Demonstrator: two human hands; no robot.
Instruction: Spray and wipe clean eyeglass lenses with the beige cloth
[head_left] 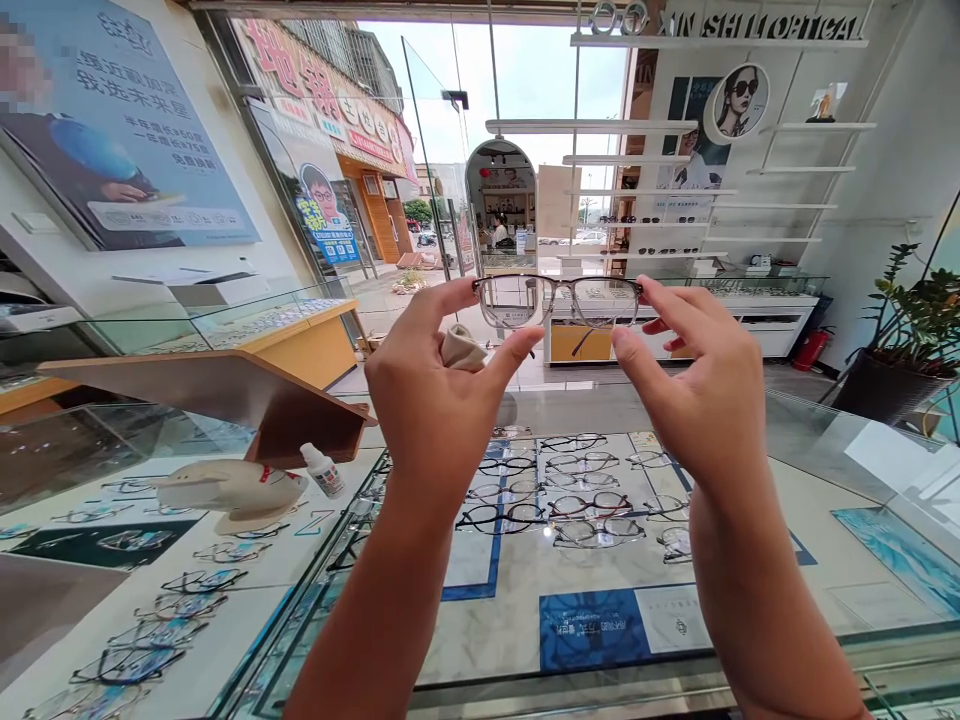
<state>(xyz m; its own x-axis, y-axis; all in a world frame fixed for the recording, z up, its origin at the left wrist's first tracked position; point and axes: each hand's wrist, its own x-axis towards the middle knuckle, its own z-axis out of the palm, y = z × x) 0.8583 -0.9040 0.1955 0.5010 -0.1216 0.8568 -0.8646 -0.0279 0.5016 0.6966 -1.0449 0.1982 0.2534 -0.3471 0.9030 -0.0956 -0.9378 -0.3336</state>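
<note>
Two hands hold one pair of eyeglasses (559,300) up at eye level, well above the glass counter (750,600). Our left hand (435,390) pinches the frame's left end between forefinger and thumb, and a small beige cleaning cloth (461,350) is tucked behind that palm. Our right hand (701,385) pinches the right end the same way, forefinger on the top corner and thumb below, the other fingers loosely spread. Both hands are closed on the frame, not on the lenses.

We judge the eyeglasses to be very light, with a thin frame that has some give and clear lenses that would smudge or scratch easily. The hinges look like the weak point, so a hold at the outer corners, where the temples meet the front, seems the safest; squeezing the bridge or pressing the lenses could bend or mark them.

Below, under the counter's glass, rows of display frames (555,500) lie on white and blue pads. Near the counter's left corner stand a small white dropper bottle (324,470) and a pale whale-shaped holder (229,490), under a slanted wooden stand (225,390).
</note>
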